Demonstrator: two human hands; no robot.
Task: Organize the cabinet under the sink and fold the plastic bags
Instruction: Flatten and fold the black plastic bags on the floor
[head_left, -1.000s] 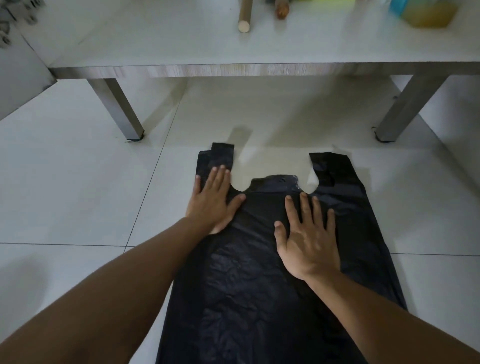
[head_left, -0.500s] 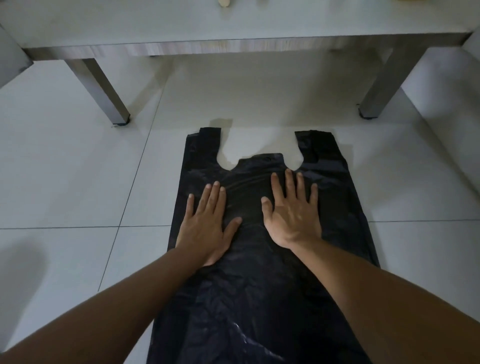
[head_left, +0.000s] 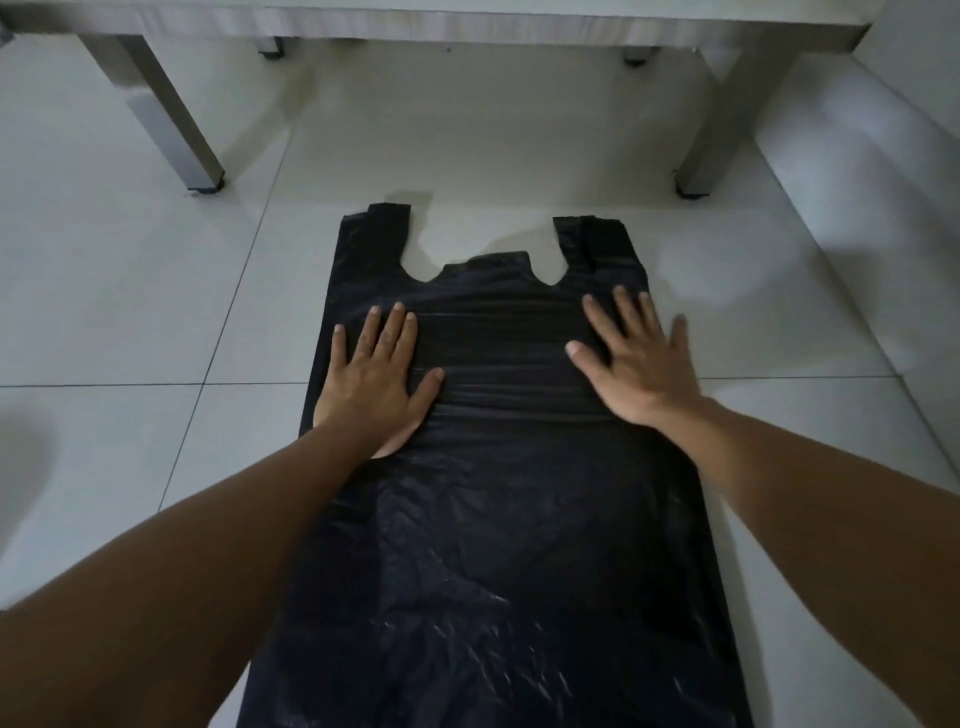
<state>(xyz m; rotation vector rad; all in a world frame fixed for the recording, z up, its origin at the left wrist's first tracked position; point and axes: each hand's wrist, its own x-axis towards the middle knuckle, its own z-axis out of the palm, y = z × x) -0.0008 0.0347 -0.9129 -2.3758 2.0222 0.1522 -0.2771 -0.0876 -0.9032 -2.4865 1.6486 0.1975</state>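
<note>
Fingers (head_left: 387, 332) of the left hand (head_left: 374, 384) are lying spread and flat, pinching nothing, on the black plastic bag (head_left: 498, 519) near its left edge. The right hand (head_left: 636, 364) is likewise pressing palm-down with fingers fanned, near the right edge; it is slightly blurred. The bag is lying flat on the tiled floor (head_left: 130, 312), its two handles (head_left: 382, 234) pointing away from the person, toward a grey worktop (head_left: 467, 21) standing on metal legs (head_left: 171, 119).

A grey table (head_left: 467, 26) on metal legs stands on white floor tiles (head_left: 130, 291).
</note>
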